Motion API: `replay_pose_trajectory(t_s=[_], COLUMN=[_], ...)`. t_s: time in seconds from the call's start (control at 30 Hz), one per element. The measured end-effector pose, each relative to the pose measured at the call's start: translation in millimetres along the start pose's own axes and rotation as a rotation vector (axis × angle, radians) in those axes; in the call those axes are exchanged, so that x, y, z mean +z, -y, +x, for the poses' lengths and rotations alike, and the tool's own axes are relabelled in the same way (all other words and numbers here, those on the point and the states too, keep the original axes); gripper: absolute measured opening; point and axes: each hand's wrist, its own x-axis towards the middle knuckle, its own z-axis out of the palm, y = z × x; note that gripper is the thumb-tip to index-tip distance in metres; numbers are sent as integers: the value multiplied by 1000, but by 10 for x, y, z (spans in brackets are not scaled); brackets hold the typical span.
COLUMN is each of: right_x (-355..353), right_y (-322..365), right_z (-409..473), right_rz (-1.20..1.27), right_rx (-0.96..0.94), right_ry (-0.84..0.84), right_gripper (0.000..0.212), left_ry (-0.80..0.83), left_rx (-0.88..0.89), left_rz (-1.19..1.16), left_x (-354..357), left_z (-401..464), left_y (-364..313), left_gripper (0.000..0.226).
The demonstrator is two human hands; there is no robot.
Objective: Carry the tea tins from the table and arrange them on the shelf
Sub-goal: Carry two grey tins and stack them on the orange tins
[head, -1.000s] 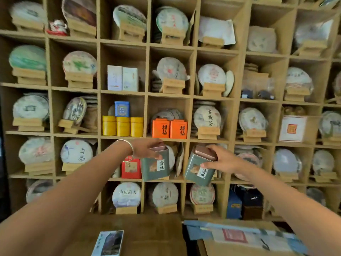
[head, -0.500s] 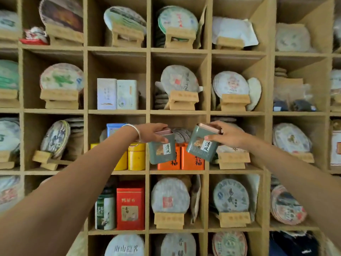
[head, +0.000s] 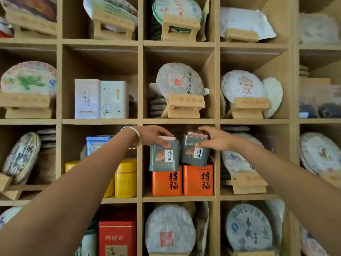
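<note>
Two grey-green tea tins with pink lids and white labels are in the middle shelf compartment. My left hand [head: 154, 134] grips the top of the left green tin [head: 164, 157], which stands upright just above the left orange tin [head: 167, 180]. My right hand [head: 212, 138] grips the lid of the right green tin [head: 195, 153], tilted slightly over the right orange tin [head: 199, 180]. Whether the green tins rest on the orange ones I cannot tell. A silver bangle is on my left wrist.
The wooden shelf [head: 179, 121] has square compartments. Yellow round tins [head: 125, 179] and a blue tin [head: 96, 144] fill the compartment to the left. Two white tins [head: 100, 98] stand above them. A red tin [head: 117, 237] is below. Wrapped tea cakes on wooden stands fill most other compartments.
Both hands rose with the green tins from the lower row to the compartment with the orange tins, and the view came closer to the shelf. The table has dropped out of sight.
</note>
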Motion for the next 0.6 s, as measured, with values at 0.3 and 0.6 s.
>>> replay_pose_trajectory(t_s=[0.3,0.6], right_x=[38,-3], right_y=[-51,13], right_z=[170,363], right_rz=[-123,-228], right_rx=[22,123], right_ry=[54,136], right_gripper=[89,93], left_ry=[-119,-147], left_rx=[74,45], left_rz=[-148,-56], left_x=[13,144], left_z=[97,360], left_y=[77,105], left_gripper=[47,57])
